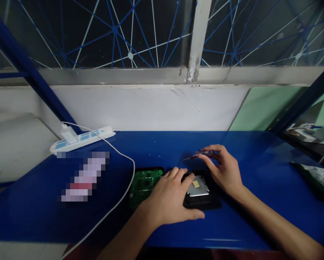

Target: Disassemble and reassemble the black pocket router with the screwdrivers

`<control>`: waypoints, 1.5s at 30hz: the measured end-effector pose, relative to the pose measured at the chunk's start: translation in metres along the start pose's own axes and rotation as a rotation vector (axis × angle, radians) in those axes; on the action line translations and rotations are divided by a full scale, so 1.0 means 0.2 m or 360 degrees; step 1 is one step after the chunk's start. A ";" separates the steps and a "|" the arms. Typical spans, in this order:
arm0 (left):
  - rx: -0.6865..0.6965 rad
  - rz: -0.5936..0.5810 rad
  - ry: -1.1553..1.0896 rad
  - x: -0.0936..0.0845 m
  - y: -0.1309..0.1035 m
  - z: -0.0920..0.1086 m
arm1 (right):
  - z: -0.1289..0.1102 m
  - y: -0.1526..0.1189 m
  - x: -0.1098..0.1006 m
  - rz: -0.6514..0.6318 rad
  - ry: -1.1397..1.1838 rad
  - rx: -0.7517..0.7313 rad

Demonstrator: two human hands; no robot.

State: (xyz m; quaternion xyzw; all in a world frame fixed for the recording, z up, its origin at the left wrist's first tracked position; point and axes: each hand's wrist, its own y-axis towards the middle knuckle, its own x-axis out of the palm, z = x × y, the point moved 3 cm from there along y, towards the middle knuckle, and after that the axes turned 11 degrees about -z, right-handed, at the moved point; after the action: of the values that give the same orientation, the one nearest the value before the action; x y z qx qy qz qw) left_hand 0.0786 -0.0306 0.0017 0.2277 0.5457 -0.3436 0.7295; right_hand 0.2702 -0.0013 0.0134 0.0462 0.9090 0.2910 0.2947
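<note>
In the head view, my right hand (225, 167) pinches a small screwdriver (202, 154) with a dark reddish handle, its thin shaft pointing left. Close to its tip, a tiny dark piece (179, 164), perhaps a screw, lies on the blue table. My left hand (170, 196) rests palm down with fingers and thumb apart, across the gap between two parts of an opened device. To its left is a green circuit board (142, 185) in a black casing. Beneath its index finger, on the right, a black casing half (205, 204) carries a silver metal plate (201, 190) with a beige pad (196, 184).
A white cable (124, 155) runs over the blue table (102, 224) from a power strip (82, 140) at the back left. A blurred-out pinkish item (84, 177) lies left of the cable. At the right edge is a shiny packet (318, 178). Blue frame posts flank the table.
</note>
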 end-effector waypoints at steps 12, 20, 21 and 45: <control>-0.0003 -0.0003 0.0009 -0.01 0.00 0.00 | -0.01 0.01 0.02 -0.0065 -0.0070 -0.0048; -0.0019 -0.0019 0.0002 -0.01 0.01 0.01 | -0.03 0.01 -0.04 0.0086 -0.0145 -0.0102; -0.0019 -0.0019 0.0000 -0.01 0.01 0.00 | -0.04 0.01 -0.05 0.0111 -0.0161 -0.0112; 0.0239 0.0101 0.0046 -0.08 -0.01 0.04 | -0.06 0.00 -0.11 0.0051 -0.0066 0.0008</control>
State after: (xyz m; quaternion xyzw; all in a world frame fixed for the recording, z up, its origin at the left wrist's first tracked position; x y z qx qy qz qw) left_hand 0.0798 -0.0340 0.0197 0.3039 0.5213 -0.3571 0.7130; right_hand 0.2812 -0.0127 0.0316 0.0673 0.9026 0.2924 0.3086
